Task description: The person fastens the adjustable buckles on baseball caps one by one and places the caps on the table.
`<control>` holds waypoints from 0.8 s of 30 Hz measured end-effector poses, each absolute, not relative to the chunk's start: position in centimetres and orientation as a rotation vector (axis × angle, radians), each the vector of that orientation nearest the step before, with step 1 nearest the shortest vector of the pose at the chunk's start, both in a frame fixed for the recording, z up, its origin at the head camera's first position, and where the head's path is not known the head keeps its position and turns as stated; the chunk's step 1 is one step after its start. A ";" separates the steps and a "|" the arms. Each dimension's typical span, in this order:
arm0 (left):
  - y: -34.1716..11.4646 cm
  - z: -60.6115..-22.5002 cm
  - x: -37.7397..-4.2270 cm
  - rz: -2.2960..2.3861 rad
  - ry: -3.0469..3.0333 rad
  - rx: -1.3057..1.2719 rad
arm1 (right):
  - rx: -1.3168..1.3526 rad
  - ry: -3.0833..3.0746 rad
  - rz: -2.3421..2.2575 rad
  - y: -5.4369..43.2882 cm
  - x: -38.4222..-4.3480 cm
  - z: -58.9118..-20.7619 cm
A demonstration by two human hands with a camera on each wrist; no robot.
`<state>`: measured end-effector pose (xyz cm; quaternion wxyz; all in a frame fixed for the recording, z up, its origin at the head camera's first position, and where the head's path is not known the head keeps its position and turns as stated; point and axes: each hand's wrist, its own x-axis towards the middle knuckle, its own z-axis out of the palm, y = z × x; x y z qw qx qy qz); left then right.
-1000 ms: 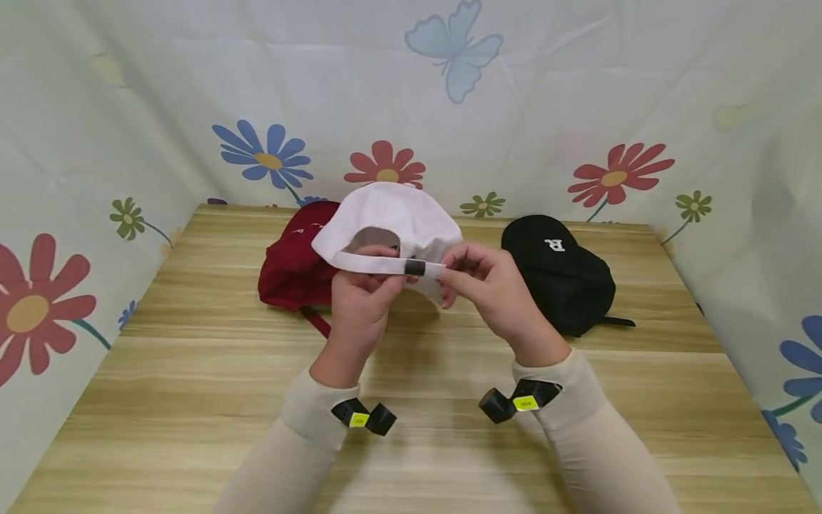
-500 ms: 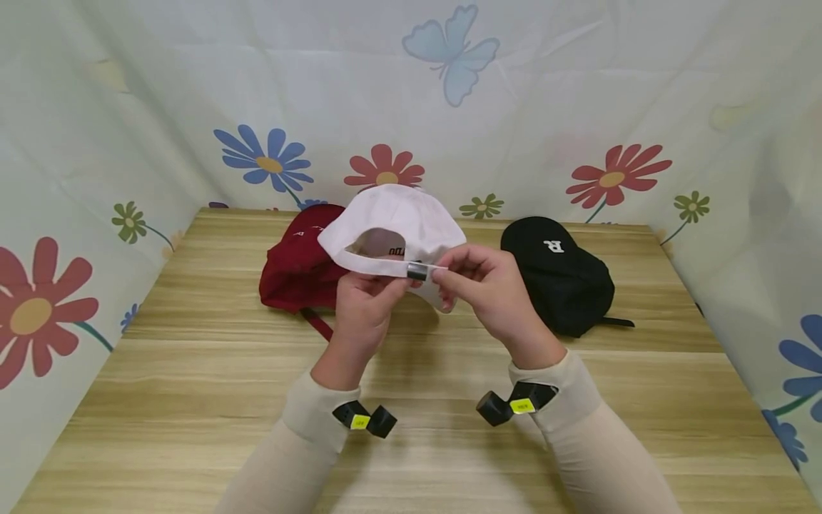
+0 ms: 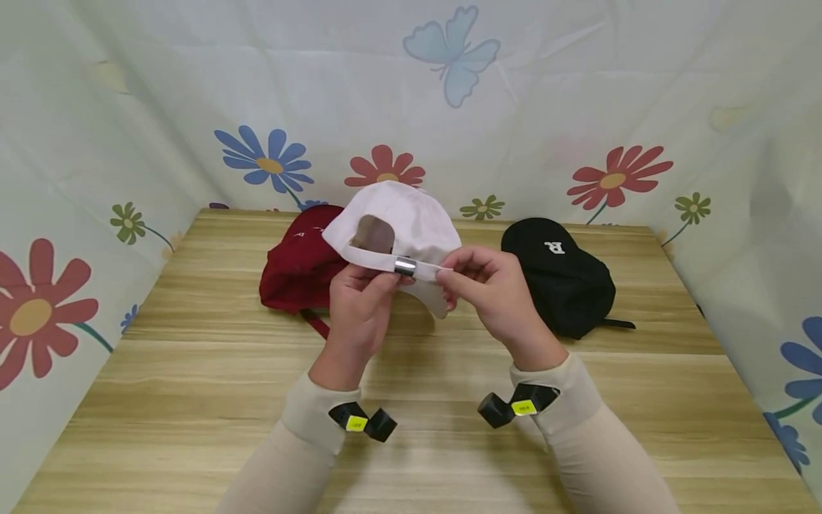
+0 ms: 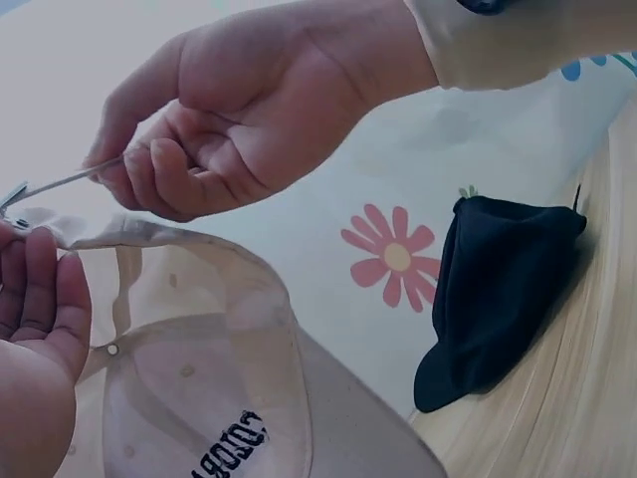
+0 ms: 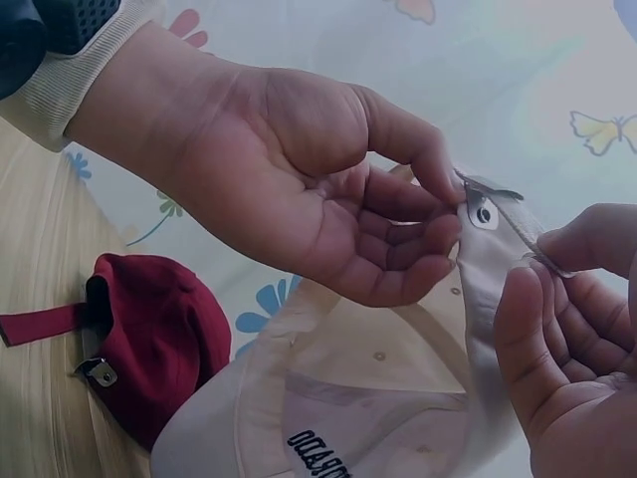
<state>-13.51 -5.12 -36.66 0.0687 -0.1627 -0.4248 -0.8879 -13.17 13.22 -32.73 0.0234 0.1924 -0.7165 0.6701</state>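
Note:
A white baseball cap [image 3: 411, 210] is held up over the table with its back turned toward me. Its adjusting strap [image 3: 369, 259] runs across the opening through a shiny metal buckle [image 3: 404, 266]. My left hand [image 3: 359, 307] grips the strap from below, at the buckle. Just right of it, my right hand [image 3: 491, 293] pinches the strap's free end between thumb and finger. Through the right wrist view, the buckle's plate [image 5: 484, 211] stands tilted up by the left fingertips. Dark embroidered letters [image 4: 231, 446] show on the cap in the left wrist view.
On the wooden table [image 3: 257, 400] a red cap [image 3: 295, 271] lies behind the left hand, partly covered by the white one. To the right lies a black cap [image 3: 565, 285] with a white letter R. A flower-printed cloth [image 3: 533, 107] surrounds the table.
The buckle has shifted slightly left and now looks silver instead of dark. More strap shows between the buckle and the right fingers, and the cap has tilted a little. Both hands keep their hold.

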 end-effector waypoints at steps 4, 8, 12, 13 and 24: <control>-5.3 -36.7 -13.7 -2.699 -1.233 -0.493 | 0.591 -2.196 2.087 13.3 -13.3 -32.9; -5.4 -36.7 -13.7 -2.724 -1.172 -0.498 | 0.583 -2.175 2.110 13.5 -13.4 -33.0; -5.4 -36.8 -13.8 -2.739 -1.120 -0.517 | 0.565 -2.175 2.115 13.8 -13.4 -33.1; -5.4 -36.8 -13.8 -2.743 -1.110 -0.524 | 0.562 -2.175 2.116 13.8 -13.4 -33.1; -5.5 -37.0 -13.9 -2.792 -1.089 -0.548 | 0.565 -2.129 2.144 13.9 -13.5 -33.3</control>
